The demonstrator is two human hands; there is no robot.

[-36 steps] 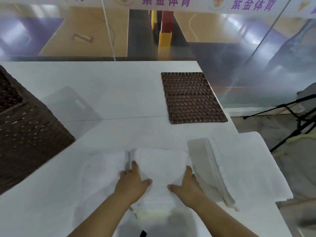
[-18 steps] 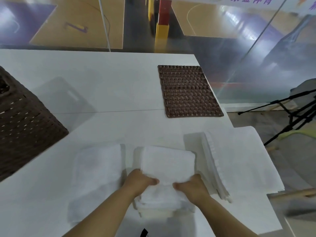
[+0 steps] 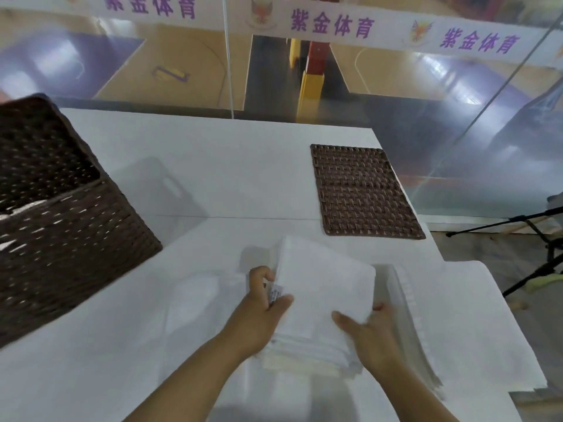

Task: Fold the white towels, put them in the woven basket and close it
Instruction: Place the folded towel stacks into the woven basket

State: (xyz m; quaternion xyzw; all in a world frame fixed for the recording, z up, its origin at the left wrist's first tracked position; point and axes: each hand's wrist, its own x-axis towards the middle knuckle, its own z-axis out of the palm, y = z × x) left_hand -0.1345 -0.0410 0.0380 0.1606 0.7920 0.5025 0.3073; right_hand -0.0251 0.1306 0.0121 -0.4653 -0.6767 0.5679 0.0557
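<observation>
Gripping the folded white towel [image 3: 323, 287] by its near sides, the left hand [image 3: 259, 312] and right hand [image 3: 371, 333] hold it centrally, with the woven basket [image 3: 61, 226] lying well off leftward, nearer the left hand.

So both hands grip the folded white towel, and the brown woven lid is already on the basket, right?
No: the head view shows the flat brown woven lid lying on the white table, apart from the dark woven basket. The rest holds.
</observation>
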